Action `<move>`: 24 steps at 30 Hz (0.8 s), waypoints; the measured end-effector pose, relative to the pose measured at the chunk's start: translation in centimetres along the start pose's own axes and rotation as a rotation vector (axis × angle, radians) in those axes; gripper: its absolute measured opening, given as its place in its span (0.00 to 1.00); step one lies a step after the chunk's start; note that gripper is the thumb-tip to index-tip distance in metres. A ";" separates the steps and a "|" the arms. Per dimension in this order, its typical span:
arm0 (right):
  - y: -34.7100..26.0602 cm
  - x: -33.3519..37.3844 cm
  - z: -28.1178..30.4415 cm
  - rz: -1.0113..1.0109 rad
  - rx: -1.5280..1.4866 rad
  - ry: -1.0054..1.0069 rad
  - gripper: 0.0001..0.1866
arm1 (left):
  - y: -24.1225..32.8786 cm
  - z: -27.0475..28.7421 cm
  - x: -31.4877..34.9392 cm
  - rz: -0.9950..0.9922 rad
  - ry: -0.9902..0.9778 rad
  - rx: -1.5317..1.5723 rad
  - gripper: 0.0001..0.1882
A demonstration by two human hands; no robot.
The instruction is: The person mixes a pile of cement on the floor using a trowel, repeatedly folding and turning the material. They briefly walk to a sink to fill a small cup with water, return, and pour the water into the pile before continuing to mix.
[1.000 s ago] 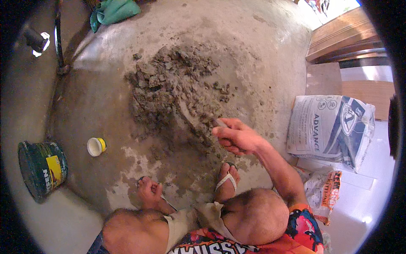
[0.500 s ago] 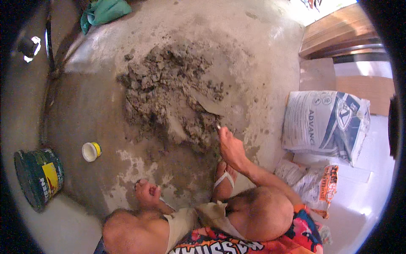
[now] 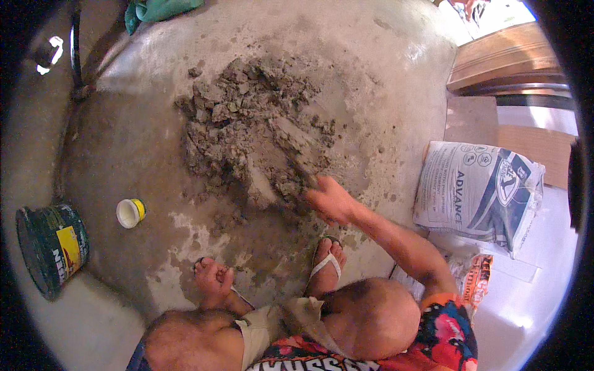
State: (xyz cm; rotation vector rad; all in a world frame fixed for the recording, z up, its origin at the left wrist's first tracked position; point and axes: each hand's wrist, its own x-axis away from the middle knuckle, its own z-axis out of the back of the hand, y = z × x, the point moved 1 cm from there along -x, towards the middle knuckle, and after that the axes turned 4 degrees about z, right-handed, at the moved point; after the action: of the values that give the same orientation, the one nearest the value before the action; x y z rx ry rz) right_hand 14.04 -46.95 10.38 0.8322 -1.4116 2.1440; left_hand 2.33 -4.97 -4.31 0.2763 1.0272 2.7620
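My right hand [image 3: 333, 201] is closed round the handle of a trowel, mostly hidden in the fist. The trowel's motion-blurred, mortar-smeared blade [image 3: 291, 143] points up and left into a heap of wet grey mortar [image 3: 238, 114]. That heap lies lumpy on the floor, with a smoother hollow at its near middle. Down by my left foot, my left hand [image 3: 214, 277] hangs with its fingers loosely apart, nothing visible in them. Its forearm is hard to make out beside my leg.
A dark green bucket [image 3: 55, 250] and a small white-and-yellow tub [image 3: 130, 213] stand at left. Right are a large white-and-blue cement bag [image 3: 476, 191], a smaller orange-and-white bag [image 3: 475, 278] and a wooden piece [image 3: 495, 55]. Green cloth [image 3: 164, 8] lies far left. My sandalled right foot [image 3: 324, 266] is near the heap.
My right hand has shifted slightly up and left, and the trowel blade has swept a little left across the mortar. The view has tilted slightly. My left hand stays by the foot.
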 end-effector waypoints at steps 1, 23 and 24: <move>-2.1 -1.6 0.3 -0.072 -0.082 -0.030 0.09 | 0.0 0.3 0.0 0.046 0.009 0.007 0.11; 12.2 2.0 -5.1 0.205 0.964 0.551 0.18 | 1.0 1.2 -1.1 -0.118 0.100 0.030 0.12; 11.2 3.7 -4.2 0.216 0.877 0.489 0.19 | 0.6 0.7 -1.2 -0.167 0.119 0.027 0.12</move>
State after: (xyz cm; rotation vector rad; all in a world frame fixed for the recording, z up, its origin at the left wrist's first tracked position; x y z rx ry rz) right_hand 3.09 -47.30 4.28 0.3542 -0.2924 2.8956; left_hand 3.56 -5.23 -3.56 0.0280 1.0633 2.6429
